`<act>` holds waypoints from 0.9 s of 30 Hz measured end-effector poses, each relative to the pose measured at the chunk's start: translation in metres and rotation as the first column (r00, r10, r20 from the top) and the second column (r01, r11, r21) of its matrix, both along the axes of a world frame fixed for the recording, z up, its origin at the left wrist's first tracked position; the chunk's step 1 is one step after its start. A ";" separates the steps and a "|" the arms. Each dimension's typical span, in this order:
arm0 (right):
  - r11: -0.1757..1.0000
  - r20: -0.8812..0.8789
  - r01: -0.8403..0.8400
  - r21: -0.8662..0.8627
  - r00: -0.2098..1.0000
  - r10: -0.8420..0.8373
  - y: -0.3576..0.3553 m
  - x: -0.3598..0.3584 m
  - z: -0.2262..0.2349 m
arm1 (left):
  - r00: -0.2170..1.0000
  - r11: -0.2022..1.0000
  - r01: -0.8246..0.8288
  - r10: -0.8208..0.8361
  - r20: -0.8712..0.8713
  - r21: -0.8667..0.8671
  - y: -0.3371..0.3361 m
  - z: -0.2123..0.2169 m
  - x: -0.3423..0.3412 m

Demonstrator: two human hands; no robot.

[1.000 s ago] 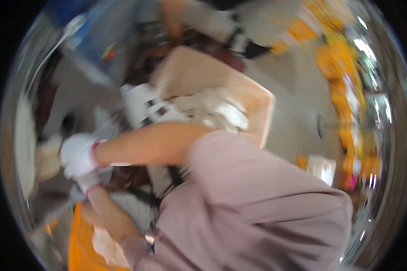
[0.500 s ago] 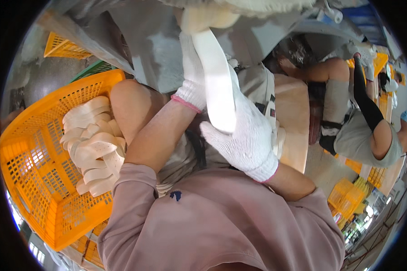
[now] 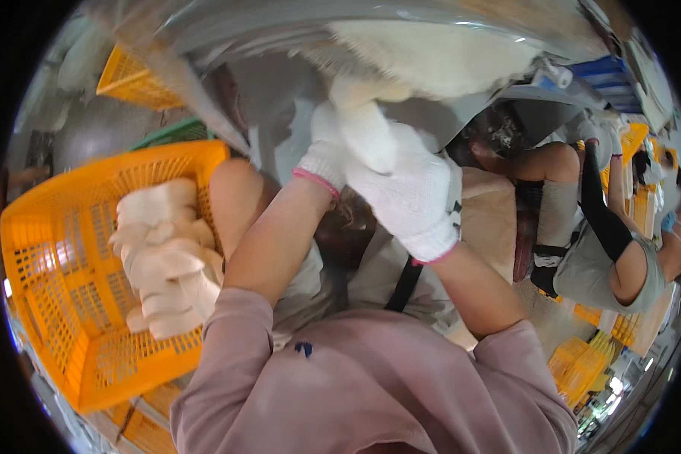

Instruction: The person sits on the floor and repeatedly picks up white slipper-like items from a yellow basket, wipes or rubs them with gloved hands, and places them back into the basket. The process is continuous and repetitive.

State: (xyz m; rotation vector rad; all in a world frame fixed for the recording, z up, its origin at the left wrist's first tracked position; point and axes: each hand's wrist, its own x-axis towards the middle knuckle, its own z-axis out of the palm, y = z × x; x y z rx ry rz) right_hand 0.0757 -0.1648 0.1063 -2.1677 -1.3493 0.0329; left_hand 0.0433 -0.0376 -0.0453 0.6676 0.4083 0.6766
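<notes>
— What were the hands doing at that point?

— Both wore white knit gloves. The right hand (image 3: 408,193) was clenched around a pale, cream-coloured piece (image 3: 367,129), and the left hand (image 3: 327,151) was pressed against the same piece from its other side, fingers curled on it. Just above them lay a heap of pale fibrous stuff (image 3: 431,45) on a grey surface (image 3: 280,98); the piece ran up towards that heap.

— And how far had the work got?

— I'd judge it well under way. Down and to the left of the left hand stood an orange plastic crate (image 3: 60,303), holding a stack of similar pale pieces (image 3: 166,257) against its near side, with much of its mesh floor bare. So a good batch was done, and the crate had room for more.

— Anything else nearby?

— Beyond the right hand another person (image 3: 605,257) crouched, with more orange crates (image 3: 583,363) below them. A further orange crate (image 3: 132,76) sat up and left of the left hand.
</notes>
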 end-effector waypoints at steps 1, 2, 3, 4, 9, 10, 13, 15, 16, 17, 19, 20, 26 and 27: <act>1.000 0.080 0.002 -0.026 0.997 0.000 0.002 0.001 -0.002 | 0.995 0.989 -0.024 0.038 -0.094 0.149 0.002 -0.001 0.003; 1.000 0.174 -0.019 -0.009 0.985 0.020 0.002 0.001 -0.003 | 0.996 0.970 -0.036 0.055 -0.072 0.242 0.002 -0.001 0.003; 0.999 0.100 0.020 0.030 0.995 -0.023 0.001 0.001 -0.004 | 0.981 0.933 -0.071 0.130 -0.147 0.353 0.001 0.000 0.003; 0.999 0.013 0.023 0.035 1.000 -0.024 -0.002 0.000 -0.003 | 0.992 0.991 -0.023 0.038 -0.116 0.130 0.001 0.002 0.001; 0.999 -0.067 0.005 0.054 0.998 -0.002 -0.025 -0.008 0.004 | 0.995 0.956 0.059 -0.033 0.094 -0.287 -0.011 0.021 -0.015; 0.997 -0.124 0.035 0.071 0.992 -0.026 -0.028 -0.010 0.005 | 0.996 0.942 0.057 -0.029 0.088 -0.332 -0.013 0.026 -0.019; 0.985 -0.224 0.053 0.164 0.975 -0.015 -0.028 -0.012 0.003 | 0.997 0.907 0.062 -0.033 0.076 -0.417 -0.011 0.035 -0.022; 0.983 -0.239 0.057 0.175 0.971 -0.014 -0.019 -0.010 -0.001 | 0.995 0.904 0.090 -0.063 0.078 -0.418 -0.010 0.038 -0.021; 0.981 -0.212 0.064 0.182 0.977 -0.025 -0.013 -0.008 -0.003 | 0.996 0.941 0.069 -0.046 0.075 -0.331 -0.009 0.040 -0.020; 0.985 -0.186 0.057 0.165 0.982 -0.026 -0.006 -0.006 -0.005 | 1.000 0.973 -0.021 0.023 0.007 -0.228 -0.010 0.039 -0.019; 0.993 -0.112 0.069 0.100 0.992 -0.058 0.007 0.000 -0.010 | 0.838 0.646 -0.138 0.480 -0.259 0.751 -0.015 0.038 -0.017; 0.995 -0.178 0.087 0.038 0.981 -0.079 0.012 0.002 -0.012 | 0.742 0.379 -0.052 0.634 -0.218 0.924 -0.017 0.038 -0.018; 0.971 -0.315 0.047 0.234 0.949 0.030 0.003 0.001 -0.007 | 0.993 0.935 0.000 0.043 0.112 -0.356 -0.032 0.038 -0.020; 0.961 -0.215 0.046 0.274 0.976 0.015 0.002 0.002 -0.014 | 0.989 0.959 -0.041 0.079 0.124 -0.282 -0.031 0.037 -0.015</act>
